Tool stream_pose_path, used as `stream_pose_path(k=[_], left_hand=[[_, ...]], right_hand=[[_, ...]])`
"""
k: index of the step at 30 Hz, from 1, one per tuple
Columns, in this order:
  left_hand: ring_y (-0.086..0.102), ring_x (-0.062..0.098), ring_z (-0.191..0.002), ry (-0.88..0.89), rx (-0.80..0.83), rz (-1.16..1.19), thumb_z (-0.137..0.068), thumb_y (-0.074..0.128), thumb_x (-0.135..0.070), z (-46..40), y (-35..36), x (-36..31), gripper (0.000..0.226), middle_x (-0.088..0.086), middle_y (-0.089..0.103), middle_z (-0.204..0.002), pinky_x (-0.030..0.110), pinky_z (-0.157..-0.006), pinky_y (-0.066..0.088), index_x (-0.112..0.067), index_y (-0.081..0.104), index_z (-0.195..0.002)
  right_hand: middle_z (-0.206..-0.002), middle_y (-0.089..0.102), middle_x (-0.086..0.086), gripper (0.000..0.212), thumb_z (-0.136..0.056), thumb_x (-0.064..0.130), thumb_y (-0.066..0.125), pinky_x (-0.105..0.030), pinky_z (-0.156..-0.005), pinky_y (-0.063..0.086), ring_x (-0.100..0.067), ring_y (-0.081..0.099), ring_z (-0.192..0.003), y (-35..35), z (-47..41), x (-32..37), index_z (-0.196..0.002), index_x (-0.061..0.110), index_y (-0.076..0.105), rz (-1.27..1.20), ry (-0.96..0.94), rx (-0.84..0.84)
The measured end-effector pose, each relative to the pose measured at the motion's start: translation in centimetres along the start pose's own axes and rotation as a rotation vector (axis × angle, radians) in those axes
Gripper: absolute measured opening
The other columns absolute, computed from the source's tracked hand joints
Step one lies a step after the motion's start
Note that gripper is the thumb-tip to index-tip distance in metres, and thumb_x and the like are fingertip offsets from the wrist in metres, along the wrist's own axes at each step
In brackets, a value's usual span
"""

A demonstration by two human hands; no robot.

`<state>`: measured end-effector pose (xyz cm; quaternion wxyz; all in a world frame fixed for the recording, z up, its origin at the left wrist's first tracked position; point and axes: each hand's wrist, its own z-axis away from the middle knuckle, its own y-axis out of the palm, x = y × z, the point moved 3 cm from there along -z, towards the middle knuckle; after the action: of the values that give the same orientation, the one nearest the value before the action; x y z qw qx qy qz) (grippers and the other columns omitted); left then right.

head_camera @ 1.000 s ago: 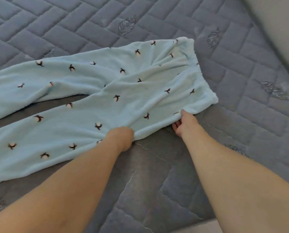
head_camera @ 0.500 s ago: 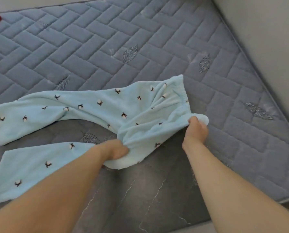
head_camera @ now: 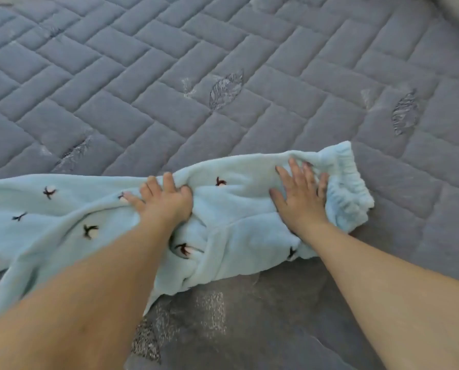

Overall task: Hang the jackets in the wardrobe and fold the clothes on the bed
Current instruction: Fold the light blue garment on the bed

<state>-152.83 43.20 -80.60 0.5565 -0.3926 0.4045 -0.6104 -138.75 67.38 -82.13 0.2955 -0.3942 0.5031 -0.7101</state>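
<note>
The light blue fleece pajama pants (head_camera: 239, 231) are lying folded lengthwise on the grey quilted bed cover (head_camera: 169, 76), their elastic waistband (head_camera: 348, 182) pointing right and the legs trailing off toward the left edge of the view. The right hand (head_camera: 300, 196) is pressing flat on the fabric just beside the waistband, fingers straight and spread. The left hand (head_camera: 164, 201) is resting on the middle of the pants with fingers extended, bunching a ridge of fabric against its thumb.
</note>
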Motion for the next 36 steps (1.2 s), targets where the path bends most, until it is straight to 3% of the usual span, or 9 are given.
stream_pose_path(k=[3,5,14,22,27,29,31,34,36], left_hand=[[0.023,0.037,-0.137,0.015,-0.271,0.029,-0.089,0.026,-0.047,-0.6,4.3,0.2,0.056,0.019,0.033,-0.144,0.064,-0.115,-0.005,-0.021,0.039,-0.137],[0.028,0.038,-0.134,0.013,-0.339,0.063,-0.087,0.032,-0.047,-1.1,4.6,-0.1,0.055,0.02,0.038,-0.14,0.064,-0.115,0.0,-0.018,0.044,-0.132],[0.03,0.035,-0.13,0.031,-0.329,0.116,-0.081,0.036,-0.041,-1.7,4.5,-0.1,0.053,0.014,0.041,-0.136,0.066,-0.113,0.006,-0.015,0.046,-0.127],[0.024,0.032,-0.132,0.103,-0.355,0.147,-0.082,0.038,-0.047,-1.9,4.8,0.1,0.056,0.013,0.037,-0.138,0.062,-0.114,0.0,-0.016,0.042,-0.128],[0.006,0.025,-0.144,0.204,-0.132,0.286,-0.085,0.033,-0.052,-2.3,3.6,0.7,0.063,0.01,0.02,-0.151,0.052,-0.114,-0.017,-0.021,0.029,-0.14],[0.002,0.024,-0.147,0.258,0.044,0.405,-0.09,0.038,-0.045,-2.1,1.8,1.8,0.062,0.006,0.013,-0.157,0.048,-0.116,-0.014,-0.026,0.022,-0.148],[0.01,0.026,-0.146,0.326,0.071,0.502,-0.09,0.043,-0.039,-0.8,-0.2,4.6,0.066,0.007,0.014,-0.158,0.044,-0.119,-0.001,-0.025,0.021,-0.151],[0.019,0.028,-0.142,0.349,-0.057,0.409,-0.079,0.042,-0.046,3.5,-2.3,12.7,0.075,0.008,0.023,-0.152,0.047,-0.118,0.007,-0.021,0.026,-0.148],[0.018,0.029,-0.143,0.244,-0.042,0.297,-0.08,0.053,-0.05,6.6,-2.1,19.8,0.079,0.007,0.022,-0.152,0.051,-0.118,0.006,-0.023,0.022,-0.148]], right_hand=[[-0.161,0.021,-0.003,0.062,-0.091,0.046,0.032,-0.047,-0.118,-0.011,-0.026,0.014,-0.149,2.7,-0.3,-0.4,-0.149,0.026,0.037,0.038,-0.082,-0.235],[-0.159,0.027,-0.006,0.061,-0.089,0.044,0.035,-0.048,-0.119,-0.008,-0.028,0.02,-0.147,2.8,-0.7,-0.5,-0.147,0.024,0.041,0.054,-0.096,-0.275],[-0.159,0.027,-0.006,0.061,-0.089,0.04,0.037,-0.054,-0.119,-0.001,-0.029,0.018,-0.147,2.7,-0.7,-0.3,-0.147,0.023,0.042,0.083,-0.08,-0.246],[-0.159,0.026,-0.005,0.061,-0.09,0.041,0.033,-0.053,-0.119,-0.001,-0.028,0.018,-0.147,2.8,-0.6,-0.5,-0.147,0.023,0.04,0.123,-0.071,-0.245],[-0.164,0.006,0.0,0.058,-0.097,0.038,0.026,-0.054,-0.118,-0.007,-0.023,0.001,-0.15,1.5,-0.1,1.3,-0.154,0.03,0.021,0.274,0.09,-0.062],[-0.164,0.002,-0.001,0.058,-0.097,0.032,0.03,-0.057,-0.117,-0.008,-0.025,-0.004,-0.15,0.3,0.7,3.6,-0.154,0.029,0.019,0.166,0.259,0.0],[-0.163,0.007,-0.005,0.06,-0.094,0.029,0.036,-0.057,-0.117,-0.007,-0.026,0.0,-0.15,-0.9,2.0,7.7,-0.153,0.024,0.024,-0.021,0.375,-0.004],[-0.16,0.02,-0.006,0.059,-0.092,0.025,0.042,-0.053,-0.118,-0.002,-0.023,0.015,-0.148,-1.5,5.3,16.9,-0.15,0.019,0.03,-0.13,0.165,-0.037],[-0.16,0.022,-0.006,0.06,-0.093,0.022,0.044,-0.049,-0.12,0.006,-0.022,0.019,-0.146,-0.9,7.9,23.7,-0.15,0.017,0.029,-0.16,-0.056,0.05]])
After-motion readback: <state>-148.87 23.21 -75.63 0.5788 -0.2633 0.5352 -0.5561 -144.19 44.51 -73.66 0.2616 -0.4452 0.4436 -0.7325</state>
